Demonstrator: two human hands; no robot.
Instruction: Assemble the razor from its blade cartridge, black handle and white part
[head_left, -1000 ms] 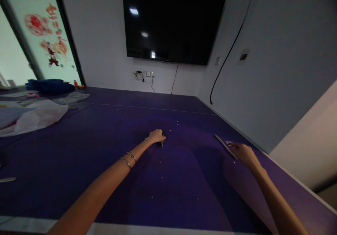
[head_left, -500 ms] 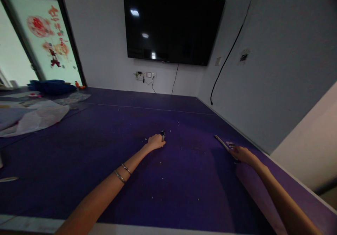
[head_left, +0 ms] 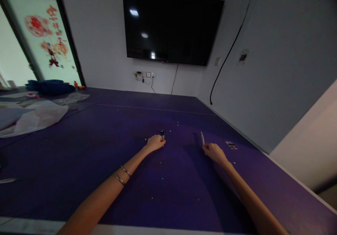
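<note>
My left hand (head_left: 155, 143), with two bracelets at its wrist, is closed around a small black and silver object (head_left: 163, 134) whose kind I cannot make out. It rests low at the middle of the purple tabletop (head_left: 173, 178). To the right, my right hand (head_left: 214, 152) is closed on a slim, pale, stick-like object (head_left: 202, 138). The far end of that stick points up and away from me, and its near end is hidden in my fingers. Beyond my right hand lies a small dark-and-white patterned piece (head_left: 231, 145).
Crumpled clear plastic (head_left: 47, 117) and a dark blue cloth bundle (head_left: 50, 86) lie at the left. Tiny white bits dot the tabletop. A black cable (head_left: 229, 52) hangs along the right wall, and a television (head_left: 171, 24) is mounted ahead.
My right hand has moved left with the pale stick, away from the patterned piece and nearer my left hand. The stick now stands more upright in view. My left hand has stayed in place.
</note>
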